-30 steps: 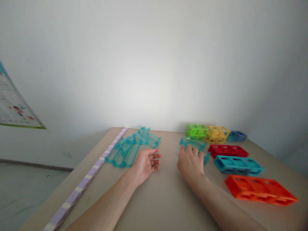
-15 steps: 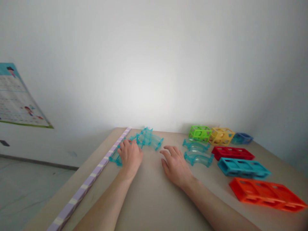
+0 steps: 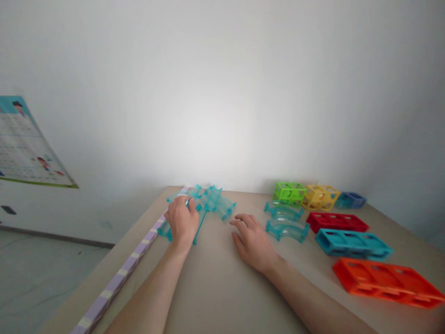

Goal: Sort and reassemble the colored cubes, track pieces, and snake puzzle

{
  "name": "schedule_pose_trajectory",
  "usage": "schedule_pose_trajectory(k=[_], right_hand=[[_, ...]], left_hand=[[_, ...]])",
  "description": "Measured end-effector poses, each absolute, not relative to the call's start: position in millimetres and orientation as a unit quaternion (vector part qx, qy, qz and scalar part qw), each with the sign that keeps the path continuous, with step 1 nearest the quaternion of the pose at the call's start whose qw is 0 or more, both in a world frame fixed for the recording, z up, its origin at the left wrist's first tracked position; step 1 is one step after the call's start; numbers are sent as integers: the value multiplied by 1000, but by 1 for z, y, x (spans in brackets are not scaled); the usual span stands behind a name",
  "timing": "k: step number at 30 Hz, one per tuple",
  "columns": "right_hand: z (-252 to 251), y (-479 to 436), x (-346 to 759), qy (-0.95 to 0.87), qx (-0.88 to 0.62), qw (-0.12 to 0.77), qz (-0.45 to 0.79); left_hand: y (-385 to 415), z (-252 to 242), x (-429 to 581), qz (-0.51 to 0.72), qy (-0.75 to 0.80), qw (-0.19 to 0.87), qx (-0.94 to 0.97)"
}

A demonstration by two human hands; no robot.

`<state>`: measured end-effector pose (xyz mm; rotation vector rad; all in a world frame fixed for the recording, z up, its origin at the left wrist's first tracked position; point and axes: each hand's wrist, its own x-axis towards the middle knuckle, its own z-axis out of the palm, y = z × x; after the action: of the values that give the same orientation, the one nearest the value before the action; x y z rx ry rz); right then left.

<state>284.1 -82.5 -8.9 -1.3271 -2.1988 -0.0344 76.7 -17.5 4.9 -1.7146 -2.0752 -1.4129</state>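
At the left of the table, my left hand is closed, with its fingers curled round a see-through teal track piece. That piece pokes out beyond the fingers, over the far end of the striped strip. Other teal track pieces lie in a loose pile just right of it, and a further teal piece is partly hidden under the hand. My right hand rests on the table, fingers apart and holding nothing. Two curved teal track pieces lie to its right, not touched.
Purple-and-white striped edging runs along the table's left edge. On the right stand open-frame blocks: green, yellow, blue, red, teal and orange. A wall stands behind the table.
My left hand has lifted a teal track piece out of the pile and shifted slightly left. A narrow teal piece beside it now shows. My right hand has hardly moved.
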Motion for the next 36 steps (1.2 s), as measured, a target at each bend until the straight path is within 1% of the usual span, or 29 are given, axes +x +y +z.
schedule_pose_trajectory(k=[2,4,6,7,8,10,13,17,21,24,27,30,32,36], right_hand=[[-11,-82,282,-813,-477,334,23],[-14,-81,278,-783,-466,403,85],[-19,-79,273,-731,-459,469,187],[-22,-77,271,-700,-452,495,248],[-25,-75,269,-665,-441,518,308],[-29,-71,266,-598,-414,552,408],[-32,-67,267,-532,-388,575,486],[-31,-69,266,-496,-376,574,532],[-29,-73,261,-489,-329,572,571],[-29,-74,259,-481,-318,581,575],[-29,-73,261,-488,-353,570,559],[-29,-73,262,-498,-390,551,544],[-28,-75,262,-501,-398,543,544],[-25,-77,262,-497,-391,538,557]], left_hand=[[-19,8,80,-568,-617,-40,-543],[-23,9,87,-620,-520,-192,-555],[-31,10,95,-588,-424,-337,-601],[-35,10,100,-550,-385,-387,-632],[-38,9,103,-511,-357,-418,-661],[-43,9,107,-457,-330,-440,-699],[-43,11,106,-456,-358,-413,-703],[-41,15,102,-458,-384,-368,-712],[-45,11,110,-452,-398,-309,-736],[-48,7,114,-443,-424,-233,-755],[-44,6,108,-430,-460,-170,-758],[-27,13,90,-401,-577,-87,-706],[-11,21,74,-359,-644,-25,-675],[25,33,47,-316,-672,13,-669]])
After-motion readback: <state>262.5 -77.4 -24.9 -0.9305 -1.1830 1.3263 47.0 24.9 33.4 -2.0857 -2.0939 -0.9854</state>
